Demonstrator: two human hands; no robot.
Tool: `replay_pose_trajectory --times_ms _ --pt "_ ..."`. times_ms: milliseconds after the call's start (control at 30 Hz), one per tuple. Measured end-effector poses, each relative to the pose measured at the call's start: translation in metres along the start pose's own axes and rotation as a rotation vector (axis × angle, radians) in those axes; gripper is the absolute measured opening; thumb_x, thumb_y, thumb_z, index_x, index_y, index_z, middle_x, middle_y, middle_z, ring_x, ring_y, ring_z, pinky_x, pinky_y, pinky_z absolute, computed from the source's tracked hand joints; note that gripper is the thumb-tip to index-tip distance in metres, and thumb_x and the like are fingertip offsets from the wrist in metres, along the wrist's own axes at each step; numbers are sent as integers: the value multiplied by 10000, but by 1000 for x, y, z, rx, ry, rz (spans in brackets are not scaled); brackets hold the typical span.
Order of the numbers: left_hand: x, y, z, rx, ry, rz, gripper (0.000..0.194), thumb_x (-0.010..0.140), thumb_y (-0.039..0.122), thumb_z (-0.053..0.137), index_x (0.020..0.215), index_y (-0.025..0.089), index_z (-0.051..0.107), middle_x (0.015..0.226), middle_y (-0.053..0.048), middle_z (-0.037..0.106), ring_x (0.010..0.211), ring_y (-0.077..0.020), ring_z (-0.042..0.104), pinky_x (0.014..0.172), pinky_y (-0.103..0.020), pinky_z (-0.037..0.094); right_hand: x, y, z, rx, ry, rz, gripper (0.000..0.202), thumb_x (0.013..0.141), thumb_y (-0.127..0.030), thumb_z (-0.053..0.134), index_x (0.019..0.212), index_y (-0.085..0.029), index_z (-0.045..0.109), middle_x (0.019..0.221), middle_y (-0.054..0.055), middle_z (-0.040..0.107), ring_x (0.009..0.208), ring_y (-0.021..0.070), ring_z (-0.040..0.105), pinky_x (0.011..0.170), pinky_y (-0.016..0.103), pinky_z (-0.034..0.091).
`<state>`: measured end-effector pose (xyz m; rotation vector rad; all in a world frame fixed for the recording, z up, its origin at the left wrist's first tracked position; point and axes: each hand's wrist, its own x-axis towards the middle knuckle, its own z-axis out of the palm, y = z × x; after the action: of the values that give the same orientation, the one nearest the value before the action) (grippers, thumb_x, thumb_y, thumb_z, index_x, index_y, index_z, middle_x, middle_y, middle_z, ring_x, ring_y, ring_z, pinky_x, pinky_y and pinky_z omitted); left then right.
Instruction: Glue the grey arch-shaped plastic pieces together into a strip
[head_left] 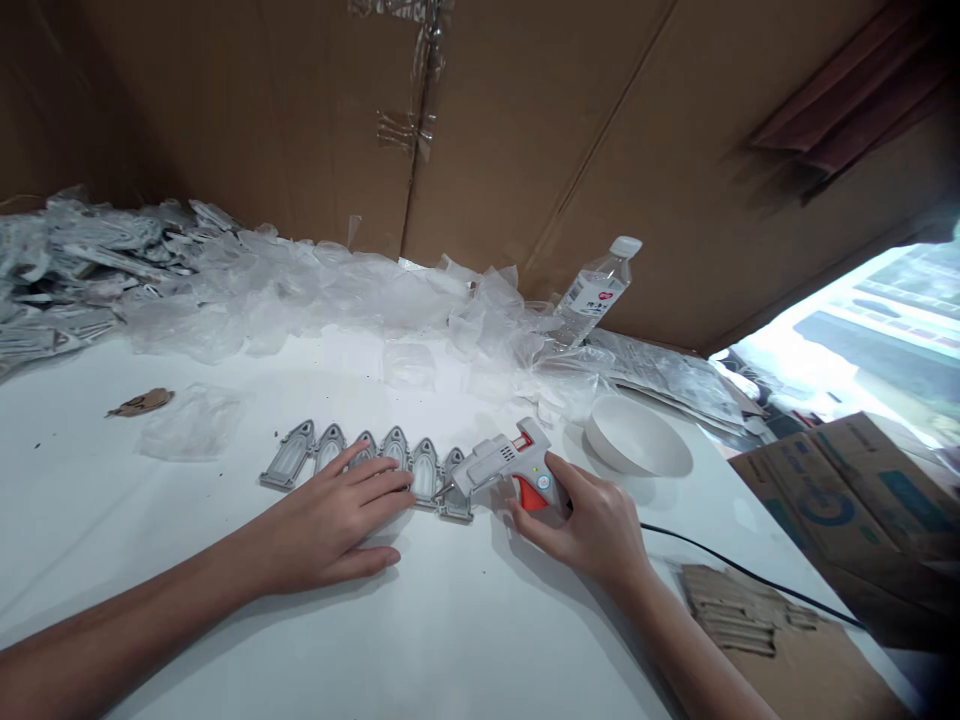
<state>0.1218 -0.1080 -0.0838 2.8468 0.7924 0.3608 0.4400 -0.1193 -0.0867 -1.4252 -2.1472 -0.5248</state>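
My right hand (pixel 592 520) grips a grey hot glue gun (pixel 499 462) with a red trigger, its nozzle pointing left and down. The nozzle tip is at the right end of a row of grey pointed-arch pieces (pixel 424 470), which look like small window or fence panels. Several of these stand side by side on the white table; the leftmost one (pixel 291 455) leans a little apart. My left hand (pixel 337 515) lies over the middle of the row, fingers stretched out and touching the pieces, covering part of them.
Crumpled clear plastic bags (pixel 330 285) line the back, beside a heap of grey pieces (pixel 97 250). A water bottle (pixel 596 295) tilts among them. To the right are a white bowl (pixel 637 437), the gun's black cord (pixel 750 572) and a cardboard box (pixel 847 500). A brown scrap (pixel 142 402) lies left.
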Motion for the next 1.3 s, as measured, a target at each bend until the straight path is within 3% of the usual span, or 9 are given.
replay_pose_trajectory --times_ms 267,467,567,733,900,1133,1300 --pt "0 0 0 -14 21 15 407 953 389 488 1323 221 454 1370 -53 510 1303 -240 413 1166 -507 195 -1 0 0 92 -20 48 351 709 -486 628 817 -160 555 514 -38 471 426 78 343 440 218 271" --pt "0 -4 -2 15 92 -26 345 961 368 470 1267 213 505 1330 -56 538 1280 -240 427 1153 -501 194 5 -8 -1 168 -86 306 375 691 -525 634 677 -195 456 502 -47 416 449 81 322 434 214 275" --pt "0 -6 -3 9 125 -58 302 960 355 471 1216 212 542 1263 -46 580 1242 -232 460 1145 -497 202 8 -15 0 207 -129 424 435 657 -589 661 736 -199 483 521 -50 423 462 92 348 436 219 289" --pt "0 -7 -1 0 129 -41 297 963 360 463 1190 199 567 1217 -52 607 1194 -225 498 1135 -484 213 13 -27 7 179 -142 474 444 654 -582 660 832 -193 542 555 -34 483 468 112 398 453 232 297" --pt "-2 -6 1 4 152 -31 293 960 356 470 1170 183 578 1214 -63 611 1177 -230 508 1131 -483 218 21 -33 22 98 -127 451 402 684 -540 629 872 -190 563 553 -21 516 466 131 435 456 236 287" --pt "-1 -5 0 -34 132 -43 280 959 342 460 1151 174 575 1172 -68 619 1156 -232 515 1140 -497 203 25 -37 37 -46 39 283 320 766 -473 523 886 -179 564 546 -2 538 476 157 500 466 249 272" --pt "-1 -4 -1 -35 146 -39 260 956 335 458 1112 167 582 1174 -75 625 1158 -243 513 1137 -495 210 20 -33 37 -85 25 179 236 812 -397 474 879 -178 532 611 3 566 477 143 495 471 256 256"
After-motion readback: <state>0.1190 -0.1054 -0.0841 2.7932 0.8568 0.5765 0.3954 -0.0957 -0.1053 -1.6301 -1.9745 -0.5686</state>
